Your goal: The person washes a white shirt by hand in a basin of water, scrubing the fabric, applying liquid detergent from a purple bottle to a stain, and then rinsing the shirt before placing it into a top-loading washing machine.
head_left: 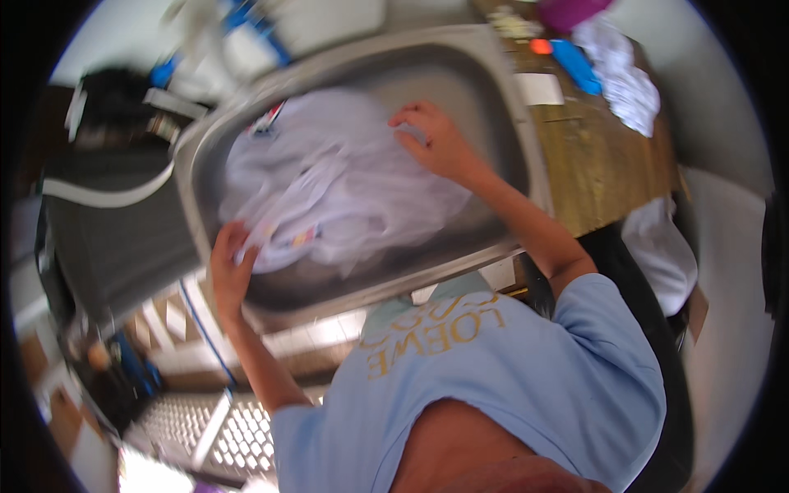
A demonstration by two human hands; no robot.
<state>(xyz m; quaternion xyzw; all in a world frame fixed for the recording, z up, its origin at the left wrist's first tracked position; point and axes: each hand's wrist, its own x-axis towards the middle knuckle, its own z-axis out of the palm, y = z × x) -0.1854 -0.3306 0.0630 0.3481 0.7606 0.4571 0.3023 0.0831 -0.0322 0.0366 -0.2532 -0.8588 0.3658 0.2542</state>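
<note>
Both hands on white laundry, steel sink, wooden counter

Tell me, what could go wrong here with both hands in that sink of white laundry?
The white cloth is piled high in the sink, so a hard push from the left hand at the near rim could slop water or fabric over the edge. The right hand presses deep in the pile, where folds might snag fingers. The white cloth heap on the wooden counter lies close enough to get splashed.

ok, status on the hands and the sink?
Left hand and right hand both pressed on white wet cloth. Cloth fills steel sink basin. Nothing blocking.
</note>
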